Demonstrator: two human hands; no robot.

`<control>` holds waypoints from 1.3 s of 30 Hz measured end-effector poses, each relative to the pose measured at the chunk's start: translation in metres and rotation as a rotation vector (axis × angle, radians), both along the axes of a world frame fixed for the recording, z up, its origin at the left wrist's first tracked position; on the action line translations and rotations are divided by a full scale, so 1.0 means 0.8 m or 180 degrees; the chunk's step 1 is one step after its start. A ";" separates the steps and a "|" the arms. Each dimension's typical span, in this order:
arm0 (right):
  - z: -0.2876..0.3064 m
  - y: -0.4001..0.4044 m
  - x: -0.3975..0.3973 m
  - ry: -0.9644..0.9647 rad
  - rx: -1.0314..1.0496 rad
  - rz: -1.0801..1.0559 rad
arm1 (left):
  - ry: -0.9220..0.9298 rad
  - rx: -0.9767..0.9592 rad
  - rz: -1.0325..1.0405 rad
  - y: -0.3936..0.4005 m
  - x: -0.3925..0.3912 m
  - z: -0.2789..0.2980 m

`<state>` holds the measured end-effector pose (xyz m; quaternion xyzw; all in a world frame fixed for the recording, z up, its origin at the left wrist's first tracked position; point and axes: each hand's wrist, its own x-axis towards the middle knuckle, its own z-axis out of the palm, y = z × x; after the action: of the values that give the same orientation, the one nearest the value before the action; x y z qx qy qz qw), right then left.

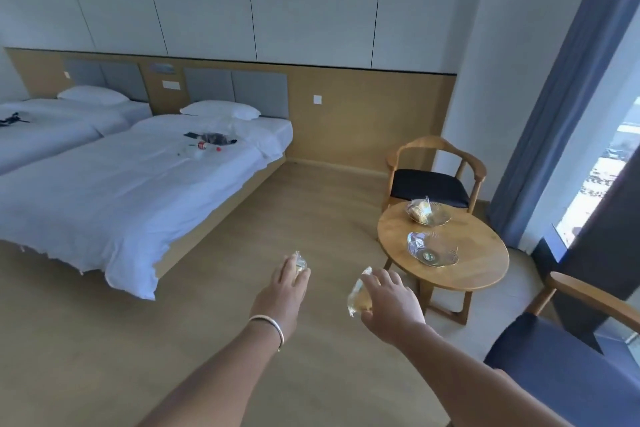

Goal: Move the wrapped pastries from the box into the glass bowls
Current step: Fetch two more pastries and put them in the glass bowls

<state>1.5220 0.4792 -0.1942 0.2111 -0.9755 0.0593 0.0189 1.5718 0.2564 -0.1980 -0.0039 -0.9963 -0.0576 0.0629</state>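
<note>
Both arms stretched out over the wooden floor: the left hand [284, 282] grips a wrapped pastry [300, 263], and the right hand [391, 298] holds another wrapped pastry [358, 296]. Ahead on the right, the round wooden table [485, 253] carries two glass bowls, the far bowl [438, 215] holding pastries (count unclear), the near bowl [434, 250] with a wrapper at its left edge. Two white beds [121, 191] on the left.
</note>
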 end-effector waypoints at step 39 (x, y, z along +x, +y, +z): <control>-0.066 -0.055 -0.792 -0.0397 0.0022 -0.0302 | -0.0341 -0.0009 -0.0257 -0.056 -0.819 -0.041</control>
<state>0.8886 0.4352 -0.2467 0.1607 -0.9839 0.0681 -0.0397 0.9169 0.2115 -0.2307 -0.0411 -0.9974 -0.0589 0.0071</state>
